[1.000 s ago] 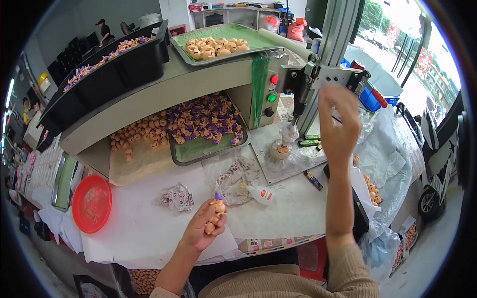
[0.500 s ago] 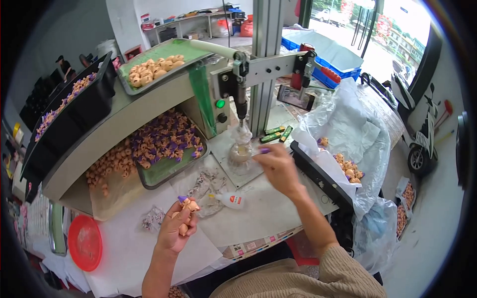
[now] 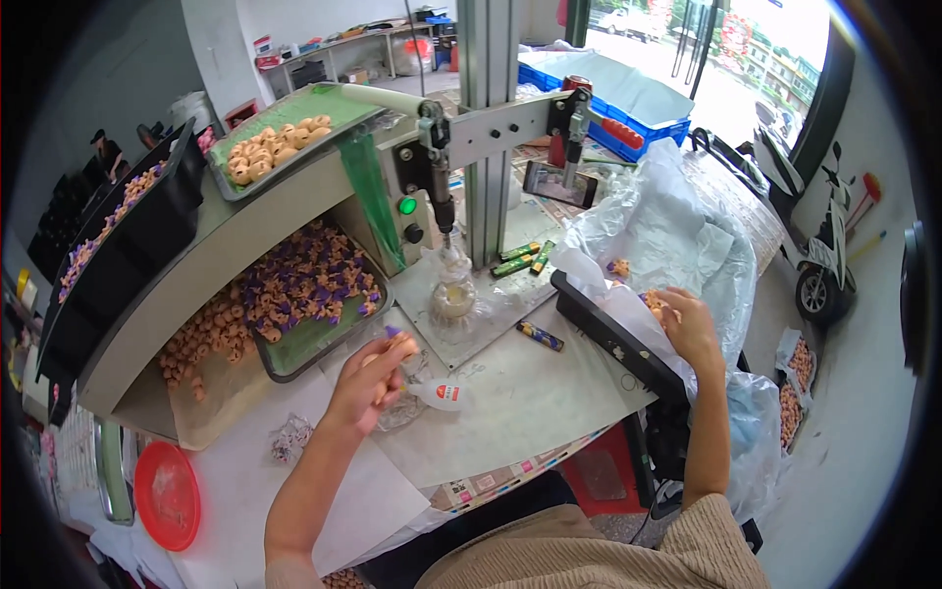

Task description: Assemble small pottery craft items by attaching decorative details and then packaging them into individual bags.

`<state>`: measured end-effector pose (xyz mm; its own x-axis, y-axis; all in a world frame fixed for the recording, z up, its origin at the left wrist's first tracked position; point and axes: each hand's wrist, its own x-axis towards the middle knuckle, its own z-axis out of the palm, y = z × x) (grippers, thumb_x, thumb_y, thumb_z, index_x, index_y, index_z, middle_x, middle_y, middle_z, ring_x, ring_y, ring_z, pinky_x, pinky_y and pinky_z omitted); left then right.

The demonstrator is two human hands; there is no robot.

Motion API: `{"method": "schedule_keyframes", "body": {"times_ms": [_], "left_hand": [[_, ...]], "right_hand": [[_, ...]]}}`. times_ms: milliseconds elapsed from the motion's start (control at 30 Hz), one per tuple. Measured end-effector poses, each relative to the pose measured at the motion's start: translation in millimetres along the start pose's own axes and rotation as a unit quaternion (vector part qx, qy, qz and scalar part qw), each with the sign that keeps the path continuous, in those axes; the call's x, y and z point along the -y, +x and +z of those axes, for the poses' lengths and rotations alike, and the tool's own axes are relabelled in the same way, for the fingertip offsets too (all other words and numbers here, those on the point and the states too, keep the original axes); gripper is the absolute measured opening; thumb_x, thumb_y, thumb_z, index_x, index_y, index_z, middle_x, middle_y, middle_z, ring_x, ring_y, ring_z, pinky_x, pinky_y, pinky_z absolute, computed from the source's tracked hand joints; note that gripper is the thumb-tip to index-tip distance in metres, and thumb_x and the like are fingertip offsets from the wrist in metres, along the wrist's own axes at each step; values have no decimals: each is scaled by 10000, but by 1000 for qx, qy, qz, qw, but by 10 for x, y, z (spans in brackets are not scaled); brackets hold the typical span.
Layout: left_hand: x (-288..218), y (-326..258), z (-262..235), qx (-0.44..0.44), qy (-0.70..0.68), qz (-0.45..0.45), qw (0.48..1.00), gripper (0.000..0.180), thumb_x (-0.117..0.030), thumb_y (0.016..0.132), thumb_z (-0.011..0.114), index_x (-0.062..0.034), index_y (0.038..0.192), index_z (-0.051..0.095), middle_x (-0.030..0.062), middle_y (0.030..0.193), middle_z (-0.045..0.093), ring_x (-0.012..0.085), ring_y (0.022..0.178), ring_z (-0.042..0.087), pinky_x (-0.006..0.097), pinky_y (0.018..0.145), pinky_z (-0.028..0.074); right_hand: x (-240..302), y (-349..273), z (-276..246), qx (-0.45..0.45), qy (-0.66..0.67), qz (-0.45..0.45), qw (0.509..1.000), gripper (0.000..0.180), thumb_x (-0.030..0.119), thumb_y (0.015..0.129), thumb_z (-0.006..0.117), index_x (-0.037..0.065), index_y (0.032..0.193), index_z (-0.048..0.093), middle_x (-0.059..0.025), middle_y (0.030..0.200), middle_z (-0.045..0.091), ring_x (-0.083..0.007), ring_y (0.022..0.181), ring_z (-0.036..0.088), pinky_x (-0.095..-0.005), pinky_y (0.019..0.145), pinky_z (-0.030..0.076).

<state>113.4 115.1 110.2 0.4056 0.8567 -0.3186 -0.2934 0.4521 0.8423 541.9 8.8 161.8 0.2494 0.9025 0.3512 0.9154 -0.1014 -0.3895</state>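
Note:
My left hand [image 3: 365, 385] is closed around a small peach-coloured toy figure [image 3: 406, 345] with a purple part. More peach shows between its fingers, partly hidden. Just beside it on the table lies a white glue bottle [image 3: 439, 394] with a red label. At the right, my right hand [image 3: 690, 327] reaches into the plastic-lined black tray [image 3: 613, 339], its fingers curled down on peach figures [image 3: 652, 300]. Whatever it grips there is hidden by the fingers. A lever press [image 3: 446, 201] stands ahead, with a plastic-wrapped round fixture [image 3: 454, 300] beneath it.
A dark tray [image 3: 279, 361] holds many purple-and-peach figures beneath the curved shelf. On that shelf sits a tray [image 3: 235, 188] of peach heads. A dark printed tube [image 3: 540, 336] and several green tubes [image 3: 516, 257] lie near the press. A red basin [image 3: 167, 496] stands at the left.
My right hand has moved from beside the press fixture to the figures in the right-hand tray. My left hand has turned and risen slightly, still holding the toy. The dark tube now shows.

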Motion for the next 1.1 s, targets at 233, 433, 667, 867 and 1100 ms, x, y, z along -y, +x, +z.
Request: {"method": "schedule_keyframes", "body": {"times_ms": [233,433,667,867,1100], "left_hand": [[121,712,282,-59,146,127,979,220,-235,814,740,-69,936,666,-41,844,527,46,665,465,187,494,357],[299,1180,354,-102,346,307,881,259,-193,785,763,27,840,638,36,907,467,136,846,495,249,753,418],[501,1296,246,-125,326,380,856,269,-169,746,796,24,857,645,56,928,456,171,849,507,255,758,438],[463,1170,301,-145,379,433,805,293,-144,723,794,-8,943,657,79,937,484,219,822,570,297,717,475],[433,1044,410,-153,392,411,809,256,-71,688,770,16,858,600,80,930,484,228,833,533,291,752,453]], "right_hand": [[850,-100,-62,-84,89,-88,989,169,1,822,603,-23,974,671,-176,944,677,-302,868,655,-332,770,497],[1382,-93,18,7,163,-198,966,149,-4,801,641,0,942,688,-150,884,684,-273,819,655,-338,727,496],[1779,197,318,30,199,-295,934,155,12,800,659,16,953,686,-139,823,671,-274,756,641,-351,689,492],[2355,965,396,-289,207,-403,843,221,24,809,643,32,1029,667,-152,956,672,-302,824,631,-379,715,489],[2933,1716,372,-182,229,-295,910,463,213,811,691,29,1218,567,-166,966,663,-250,782,630,-348,709,487]]}}
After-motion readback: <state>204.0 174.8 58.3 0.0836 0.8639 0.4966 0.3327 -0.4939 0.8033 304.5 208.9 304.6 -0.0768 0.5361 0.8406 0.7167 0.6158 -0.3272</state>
